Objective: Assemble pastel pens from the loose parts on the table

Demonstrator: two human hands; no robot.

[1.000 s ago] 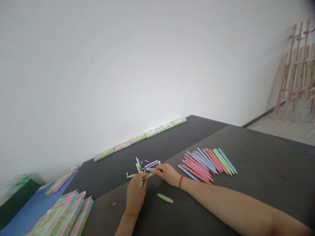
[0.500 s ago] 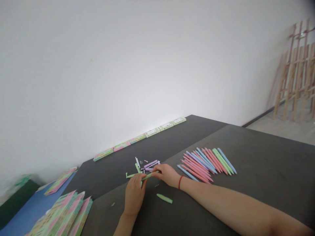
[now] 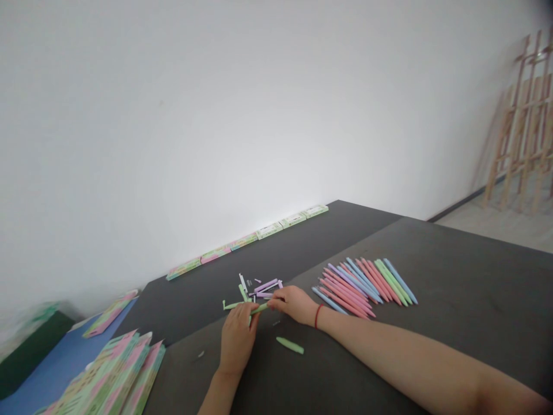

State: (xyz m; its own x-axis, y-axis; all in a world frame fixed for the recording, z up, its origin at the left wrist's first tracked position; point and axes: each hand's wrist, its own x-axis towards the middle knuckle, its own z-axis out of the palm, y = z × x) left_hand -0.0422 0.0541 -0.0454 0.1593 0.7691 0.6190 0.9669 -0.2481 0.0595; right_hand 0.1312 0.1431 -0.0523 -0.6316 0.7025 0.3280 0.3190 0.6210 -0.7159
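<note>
**Both hands on one green pen**

My left hand (image 3: 237, 340) pinches the near end of a green pen barrel (image 3: 259, 309), fingers closed on it. My right hand (image 3: 294, 303) closes on the far end of the same barrel, thumb and fingers together around it; a red cord sits at that wrist. The barrel lies low over the dark table (image 3: 453, 300), between my two hands.

Just beside my right wrist, a loose green pen piece (image 3: 290, 345) lies on the table. Beyond my fingertips is a scatter of small purple, green and white parts (image 3: 259, 287). To the right, a row of finished pens (image 3: 367, 282), pink, blue, purple and green, lies side by side. At my left, stacked printed cartons (image 3: 116, 380); more boxes (image 3: 246, 242) line the wall.
</note>
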